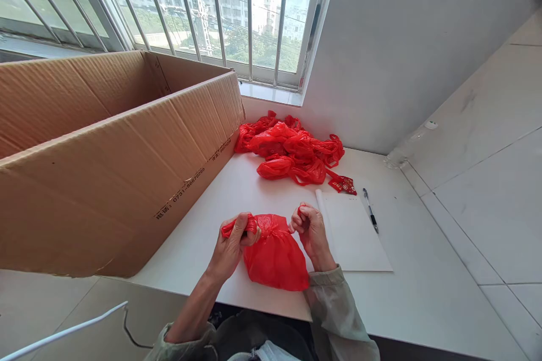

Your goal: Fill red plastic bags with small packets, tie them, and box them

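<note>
A red bag (276, 259), thin and gathered at its neck, rests near the table's front edge between my hands. My left hand (235, 237) is closed around a bunched red strip at the left of the neck. To the right of the neck, my right hand (311, 228) is closed, with a bit of red showing at its fingers. The bag's lower part bulges and looks filled, but its contents are hidden.
A big open cardboard box (182, 152) stands at the left. Behind the bag lies a heap of red plastic bags (288, 144), with a small dark red packet (344, 184) beside it. A notepad (355, 237) and a pen (370, 211) lie at the right. A barred window (237, 17) is beyond.
</note>
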Motion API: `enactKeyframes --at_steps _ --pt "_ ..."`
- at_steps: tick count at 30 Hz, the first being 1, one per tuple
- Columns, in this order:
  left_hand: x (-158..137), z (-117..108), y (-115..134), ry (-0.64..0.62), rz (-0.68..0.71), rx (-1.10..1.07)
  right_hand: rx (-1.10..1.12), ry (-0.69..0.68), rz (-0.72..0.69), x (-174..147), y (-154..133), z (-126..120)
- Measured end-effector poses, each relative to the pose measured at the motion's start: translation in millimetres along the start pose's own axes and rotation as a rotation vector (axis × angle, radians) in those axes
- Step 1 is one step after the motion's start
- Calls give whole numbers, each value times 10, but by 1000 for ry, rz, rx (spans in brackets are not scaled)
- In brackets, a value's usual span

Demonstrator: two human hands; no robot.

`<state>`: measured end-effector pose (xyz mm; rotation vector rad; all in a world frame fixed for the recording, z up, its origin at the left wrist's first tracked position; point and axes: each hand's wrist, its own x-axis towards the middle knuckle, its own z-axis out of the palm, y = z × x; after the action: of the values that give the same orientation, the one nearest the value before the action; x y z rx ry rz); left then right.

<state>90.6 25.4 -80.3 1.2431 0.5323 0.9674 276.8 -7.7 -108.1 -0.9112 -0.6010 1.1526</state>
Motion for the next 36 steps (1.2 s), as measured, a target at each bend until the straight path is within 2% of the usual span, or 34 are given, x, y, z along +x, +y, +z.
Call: enactKeyframes --at_steps 2,4,7,9,12,16,20,23,27,29,33,36 --pt "2 -7 92 -34 -29 106 -81 -14 -49 -97 -149 -27" --pt "-7 41 160 -79 -36 316 -220 -43 -132 -239 -337 8" --pt "-35 195 155 -119 29 628 -619 -236 -321 -459 -570 220" --pt "-58 290 106 -156 97 670 -875 -403 -426 -555 -638 411" --pt "-83 343 65 -181 171 643 -996 -515 -506 -572 -641 580" --pt "-98 304 138 -170 113 639 -918 -538 -437 -440 -621 450" --pt "-112 291 204 -166 43 664 -1114 -613 -389 -288 -583 242" --pt "-125 289 197 -127 6 679 -1279 -569 -479 -247 -550 190" --pt "-120 232 176 -97 -23 681 -1478 -360 -680 -367 -540 181" --pt "-105 177 166 -85 -51 609 -1525 -264 -731 -495 -510 160" --pt "-76 71 129 -89 -214 213 -1496 -251 -664 -765 -367 69" --pt "-70 45 96 -80 -283 123 -1498 -317 -578 -878 -335 -1"
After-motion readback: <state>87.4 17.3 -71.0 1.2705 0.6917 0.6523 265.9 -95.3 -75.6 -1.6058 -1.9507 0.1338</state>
